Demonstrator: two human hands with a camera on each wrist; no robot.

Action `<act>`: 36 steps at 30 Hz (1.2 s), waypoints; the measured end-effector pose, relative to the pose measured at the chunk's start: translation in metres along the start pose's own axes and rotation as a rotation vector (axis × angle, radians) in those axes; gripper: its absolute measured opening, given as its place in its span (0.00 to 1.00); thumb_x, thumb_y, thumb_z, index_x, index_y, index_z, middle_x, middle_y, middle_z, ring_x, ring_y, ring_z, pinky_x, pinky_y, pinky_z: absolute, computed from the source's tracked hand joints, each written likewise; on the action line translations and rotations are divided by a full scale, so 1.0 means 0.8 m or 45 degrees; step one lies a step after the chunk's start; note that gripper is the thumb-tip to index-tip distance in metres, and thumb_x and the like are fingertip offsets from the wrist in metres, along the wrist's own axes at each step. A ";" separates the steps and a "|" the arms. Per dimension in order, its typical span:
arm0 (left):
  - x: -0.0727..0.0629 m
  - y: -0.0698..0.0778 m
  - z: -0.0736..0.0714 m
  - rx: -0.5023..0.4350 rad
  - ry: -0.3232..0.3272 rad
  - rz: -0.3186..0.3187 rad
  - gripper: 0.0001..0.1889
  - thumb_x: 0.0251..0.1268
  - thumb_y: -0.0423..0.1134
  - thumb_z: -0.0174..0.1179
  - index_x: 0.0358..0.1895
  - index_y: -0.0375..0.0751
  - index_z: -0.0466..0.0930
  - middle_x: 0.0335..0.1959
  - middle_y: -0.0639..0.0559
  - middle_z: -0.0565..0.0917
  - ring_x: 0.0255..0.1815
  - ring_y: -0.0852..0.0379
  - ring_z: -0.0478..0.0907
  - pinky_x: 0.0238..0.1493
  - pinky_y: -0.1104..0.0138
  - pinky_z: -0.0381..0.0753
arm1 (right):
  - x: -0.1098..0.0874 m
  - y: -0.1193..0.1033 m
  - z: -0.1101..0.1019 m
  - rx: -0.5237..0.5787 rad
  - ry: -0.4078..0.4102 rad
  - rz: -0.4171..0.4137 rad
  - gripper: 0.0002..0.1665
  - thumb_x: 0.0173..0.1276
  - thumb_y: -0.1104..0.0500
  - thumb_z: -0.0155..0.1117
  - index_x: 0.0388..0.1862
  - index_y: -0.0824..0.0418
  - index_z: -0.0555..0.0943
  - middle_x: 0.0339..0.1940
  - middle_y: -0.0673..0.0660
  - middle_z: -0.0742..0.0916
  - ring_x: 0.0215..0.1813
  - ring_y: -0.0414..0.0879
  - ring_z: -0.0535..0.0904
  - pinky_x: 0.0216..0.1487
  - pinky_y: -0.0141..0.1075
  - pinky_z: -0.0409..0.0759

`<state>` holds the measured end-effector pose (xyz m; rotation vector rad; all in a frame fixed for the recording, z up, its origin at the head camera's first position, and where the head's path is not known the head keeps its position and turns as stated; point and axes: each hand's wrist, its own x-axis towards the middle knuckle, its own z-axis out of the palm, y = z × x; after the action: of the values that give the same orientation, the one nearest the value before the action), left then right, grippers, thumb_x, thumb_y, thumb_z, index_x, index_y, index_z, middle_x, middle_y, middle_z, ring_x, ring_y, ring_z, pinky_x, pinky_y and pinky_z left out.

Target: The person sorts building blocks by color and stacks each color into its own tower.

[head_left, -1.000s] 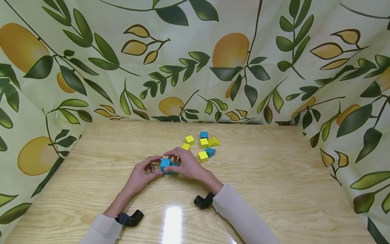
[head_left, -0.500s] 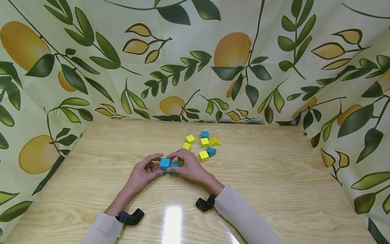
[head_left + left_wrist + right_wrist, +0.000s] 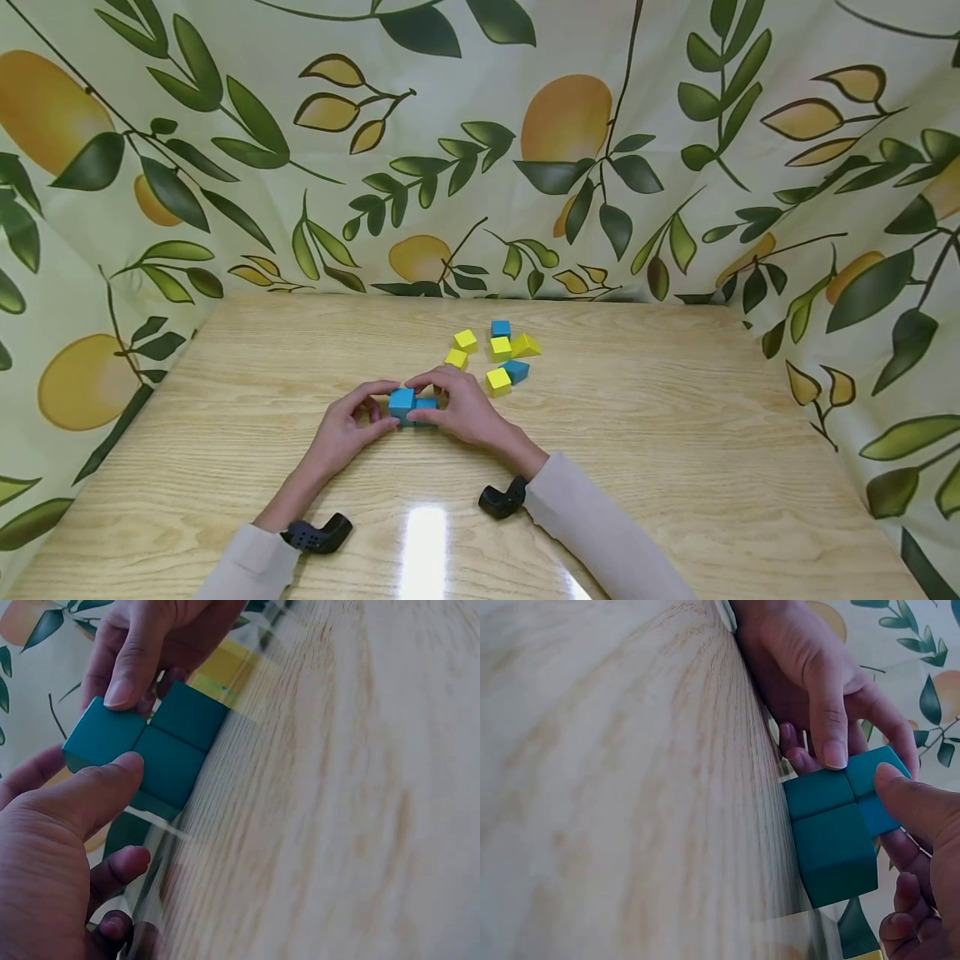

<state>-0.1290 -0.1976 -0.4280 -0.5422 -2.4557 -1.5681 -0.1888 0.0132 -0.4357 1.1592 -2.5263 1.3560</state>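
Three blue cubes stand together in an L shape: two lower cubes side by side on the table, and an upper blue cube (image 3: 401, 400) on the left one. In the left wrist view, the left lower cube (image 3: 171, 769) and right lower cube (image 3: 191, 716) look flush. My left hand (image 3: 343, 429) is at the stack's left, its thumb across the seam between upper and lower cubes, its index finger behind. From the right, my right hand (image 3: 465, 408) pinches the upper cube, with its thumb on the near face. Its far fingertips are partly hidden.
Behind and right of my right hand lie several yellow cubes (image 3: 498, 382), a yellow triangular block (image 3: 526, 346), a blue cube (image 3: 500, 329) and a blue pointed block (image 3: 516, 372). A patterned cloth (image 3: 450, 167) hangs along the table's back edge.
The upper blue cube has shifted slightly left and sits more squarely over the left lower cube. My right thumb has slid a little to the right across it. My left hand barely moves.
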 end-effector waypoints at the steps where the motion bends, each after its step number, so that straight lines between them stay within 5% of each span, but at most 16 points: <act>1: 0.000 -0.001 0.000 0.001 0.000 -0.001 0.22 0.54 0.24 0.67 0.54 0.36 0.78 0.25 0.45 0.77 0.27 0.52 0.71 0.27 0.66 0.67 | 0.000 0.000 0.000 0.001 0.001 0.000 0.24 0.57 0.51 0.73 0.53 0.54 0.82 0.41 0.48 0.83 0.37 0.44 0.72 0.37 0.32 0.70; 8: 0.000 -0.037 0.004 0.031 0.011 -0.030 0.23 0.55 0.27 0.68 0.55 0.42 0.78 0.26 0.49 0.77 0.27 0.54 0.71 0.27 0.67 0.66 | 0.001 -0.001 0.001 0.016 -0.004 0.027 0.23 0.57 0.51 0.73 0.52 0.54 0.82 0.41 0.47 0.83 0.38 0.44 0.73 0.38 0.34 0.72; 15: -0.001 -0.044 0.004 0.009 0.013 -0.015 0.21 0.56 0.34 0.69 0.55 0.51 0.79 0.26 0.53 0.77 0.27 0.57 0.71 0.27 0.69 0.67 | 0.000 -0.001 0.003 0.003 -0.001 0.028 0.22 0.58 0.52 0.73 0.52 0.54 0.82 0.42 0.47 0.83 0.38 0.44 0.73 0.38 0.34 0.73; 24: 0.000 -0.039 0.005 0.020 0.011 -0.040 0.22 0.55 0.29 0.68 0.55 0.44 0.79 0.27 0.48 0.77 0.26 0.54 0.71 0.26 0.68 0.67 | 0.000 0.000 0.003 0.016 -0.005 0.029 0.22 0.58 0.52 0.73 0.52 0.54 0.82 0.42 0.47 0.83 0.36 0.43 0.73 0.36 0.31 0.72; 31: -0.001 0.000 0.001 0.034 0.003 -0.018 0.21 0.55 0.26 0.67 0.54 0.37 0.78 0.26 0.45 0.77 0.26 0.53 0.71 0.27 0.67 0.68 | 0.000 0.002 0.004 0.028 -0.006 0.028 0.22 0.59 0.51 0.72 0.52 0.53 0.82 0.41 0.45 0.82 0.36 0.39 0.72 0.36 0.31 0.73; 36: 0.001 0.004 0.000 0.049 0.008 -0.013 0.21 0.54 0.26 0.67 0.53 0.38 0.79 0.25 0.45 0.77 0.26 0.52 0.71 0.27 0.67 0.68 | 0.001 0.003 0.004 0.035 -0.003 0.021 0.22 0.59 0.51 0.72 0.52 0.52 0.82 0.41 0.45 0.82 0.36 0.41 0.73 0.36 0.32 0.73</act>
<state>-0.1281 -0.1959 -0.4250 -0.5184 -2.4830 -1.5206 -0.1902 0.0117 -0.4391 1.1473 -2.5326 1.3982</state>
